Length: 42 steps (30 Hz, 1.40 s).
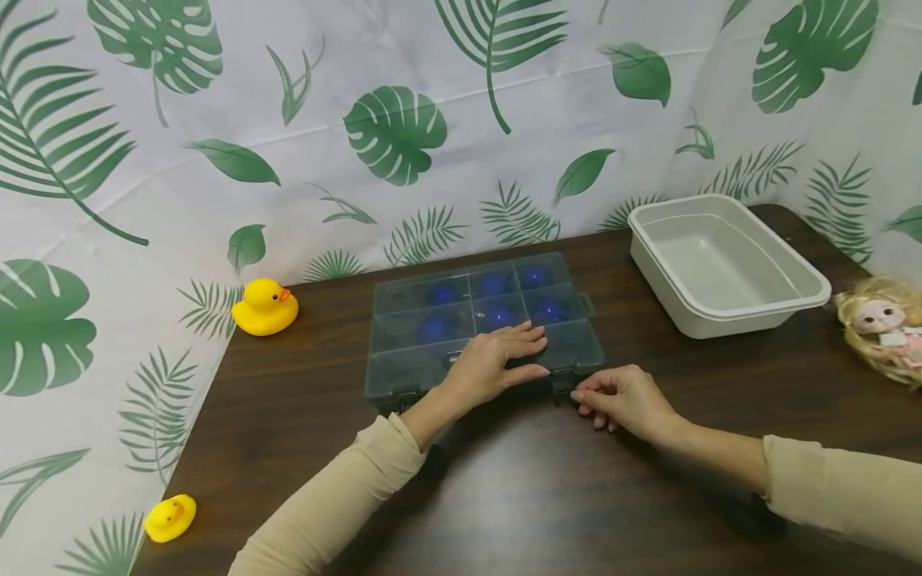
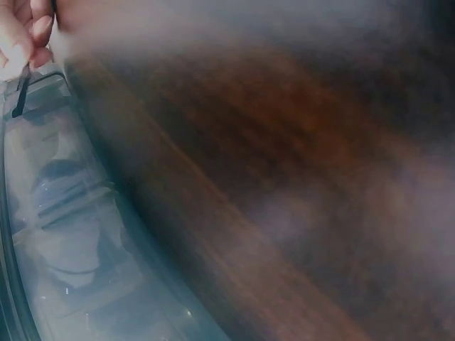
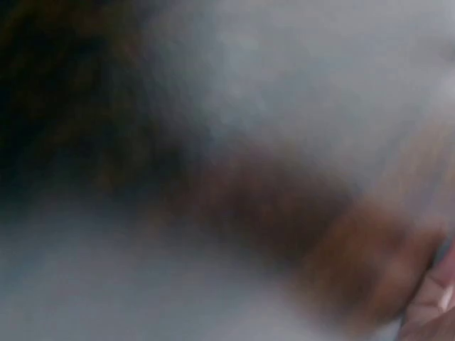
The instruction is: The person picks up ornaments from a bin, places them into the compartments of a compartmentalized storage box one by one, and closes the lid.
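A dark translucent compartment box [image 1: 410, 344] lies on the table, its lid down. Shiny blue balls [image 1: 550, 310] show through the lid in several compartments. My left hand [image 1: 490, 360] rests on the front part of the lid with its fingers stretched out. At the front right corner a black latch [image 1: 562, 386] sticks out from the box. My right hand [image 1: 627, 402] pinches the latch at its edge with thumb and curled fingers. In the left wrist view, fingertips [image 2: 39, 32] meet the dark latch [image 2: 21, 92]. The right wrist view is mostly blurred.
A pale grey plastic basin [image 1: 727, 308] stands at the back right. A blonde doll [image 1: 882, 320] lies at the right edge. A larger yellow duck [image 1: 265, 308] and a smaller duck [image 1: 170, 518] are on the left. Behind the dark wooden table [image 1: 504, 496] hangs a leaf-print cloth [image 1: 310, 96].
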Motion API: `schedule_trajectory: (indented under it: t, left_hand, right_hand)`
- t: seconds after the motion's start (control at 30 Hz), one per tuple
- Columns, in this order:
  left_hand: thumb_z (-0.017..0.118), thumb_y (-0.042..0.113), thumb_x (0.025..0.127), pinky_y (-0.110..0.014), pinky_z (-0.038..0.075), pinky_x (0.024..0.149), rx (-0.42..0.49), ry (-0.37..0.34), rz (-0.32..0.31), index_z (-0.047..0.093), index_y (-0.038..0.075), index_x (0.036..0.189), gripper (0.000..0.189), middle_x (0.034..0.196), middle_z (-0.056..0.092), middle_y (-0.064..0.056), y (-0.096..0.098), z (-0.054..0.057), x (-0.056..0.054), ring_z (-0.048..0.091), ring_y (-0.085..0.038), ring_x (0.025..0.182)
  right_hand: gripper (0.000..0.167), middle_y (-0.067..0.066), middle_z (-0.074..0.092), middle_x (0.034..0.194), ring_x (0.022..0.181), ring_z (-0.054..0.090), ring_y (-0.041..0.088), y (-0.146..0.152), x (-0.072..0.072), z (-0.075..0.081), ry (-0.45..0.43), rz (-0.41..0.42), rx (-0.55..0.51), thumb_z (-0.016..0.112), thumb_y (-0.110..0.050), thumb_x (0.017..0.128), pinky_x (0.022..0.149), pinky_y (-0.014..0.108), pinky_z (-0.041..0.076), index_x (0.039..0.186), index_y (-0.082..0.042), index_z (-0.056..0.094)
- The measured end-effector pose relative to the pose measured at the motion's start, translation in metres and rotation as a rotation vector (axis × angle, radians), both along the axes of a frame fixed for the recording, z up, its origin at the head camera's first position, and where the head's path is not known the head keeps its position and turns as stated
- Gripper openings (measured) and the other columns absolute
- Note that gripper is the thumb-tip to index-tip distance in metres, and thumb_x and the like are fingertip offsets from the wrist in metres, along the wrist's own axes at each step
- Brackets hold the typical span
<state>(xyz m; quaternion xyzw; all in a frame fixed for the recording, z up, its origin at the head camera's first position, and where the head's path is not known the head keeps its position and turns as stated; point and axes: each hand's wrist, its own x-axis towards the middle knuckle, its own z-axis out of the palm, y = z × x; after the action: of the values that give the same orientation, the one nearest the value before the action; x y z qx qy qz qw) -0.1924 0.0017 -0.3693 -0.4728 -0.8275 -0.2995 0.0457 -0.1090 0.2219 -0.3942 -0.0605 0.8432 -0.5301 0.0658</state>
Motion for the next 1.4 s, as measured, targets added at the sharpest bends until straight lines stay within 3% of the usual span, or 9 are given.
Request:
schedule_trajectory:
  t: [0.17,0.43,1.0,1.17,1.4]
  left_hand:
    - [0.069,0.028,0.084,-0.033,0.045,0.1,0.007,0.006,-0.003,0.062,0.005,0.122,0.045,0.129,0.058,-0.007,0.0,0.0,0.0,0.052,-0.019,0.124]
    - [0.071,0.028,0.083,-0.033,0.047,0.098,0.027,0.02,0.009,0.063,0.005,0.12,0.044,0.127,0.059,-0.007,-0.001,0.0,0.0,0.053,-0.021,0.122]
    - [0.071,0.027,0.083,-0.033,0.047,0.097,0.028,0.027,-0.001,0.064,0.005,0.118,0.041,0.124,0.061,-0.007,0.002,-0.002,-0.004,0.055,-0.02,0.12]
    - [0.071,0.027,0.083,-0.033,0.047,0.097,0.031,0.038,-0.005,0.065,0.006,0.118,0.041,0.123,0.061,-0.007,0.004,-0.002,-0.003,0.055,-0.02,0.12]
    - [0.071,0.027,0.083,-0.033,0.046,0.098,0.031,0.041,-0.002,0.065,0.006,0.118,0.041,0.124,0.061,-0.006,0.003,-0.003,-0.002,0.054,-0.019,0.121]
  right_hand:
    - [0.02,0.006,0.07,0.07,0.048,0.061,0.013,-0.004,-0.002,0.001,-0.032,-0.028,0.042,0.065,-0.016,0.089,0.038,0.025,0.046,0.089,0.003,0.072]
    - [0.022,0.005,0.071,0.071,0.053,0.066,0.014,-0.011,-0.006,0.008,-0.157,-0.111,0.021,0.063,-0.015,0.09,0.043,0.025,0.049,0.089,0.005,0.072]
    - [0.034,0.002,0.069,0.068,0.059,0.069,0.012,-0.023,-0.004,0.008,-0.41,-0.241,-0.375,0.055,-0.013,0.095,0.057,0.026,0.057,0.107,0.019,0.054]
    - [0.038,0.006,0.07,0.077,0.067,0.07,0.014,-0.028,0.003,0.004,-0.43,-0.299,-0.524,0.05,-0.008,0.097,0.065,0.028,0.058,0.119,0.022,0.046]
    - [0.046,0.007,0.069,0.093,0.078,0.07,0.013,-0.038,0.012,-0.001,-0.386,-0.348,-0.653,0.047,-0.009,0.099,0.074,0.03,0.057,0.132,0.02,0.034]
